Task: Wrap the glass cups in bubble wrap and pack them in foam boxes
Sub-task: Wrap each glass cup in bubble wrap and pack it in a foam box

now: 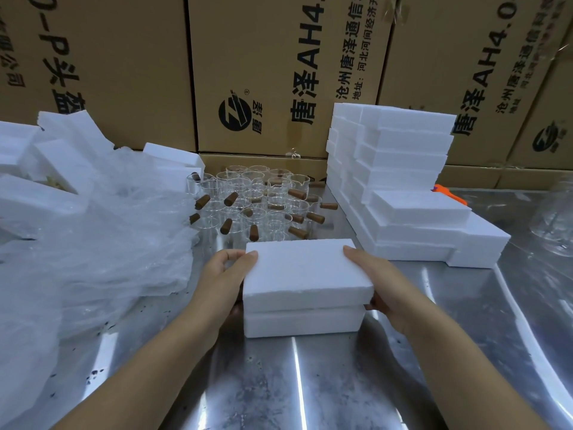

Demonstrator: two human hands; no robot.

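Note:
A white foam box (305,321) stands on the steel table in front of me, with its foam lid (305,271) on top, slightly askew. My left hand (221,274) grips the lid's left edge, fingers curled over the far corner. My right hand (376,280) grips the lid's right side, thumb below at the seam. Behind the box stand several glass cups (254,200) with brown wooden handles, bunched together. A heap of clear bubble wrap (102,231) lies at the left.
A stack of white foam boxes (393,181) rises at the right rear. More foam pieces (46,150) lie at the far left. Large cardboard cartons (263,72) wall off the back. An orange object (449,193) and a glass jar (555,221) sit at the right.

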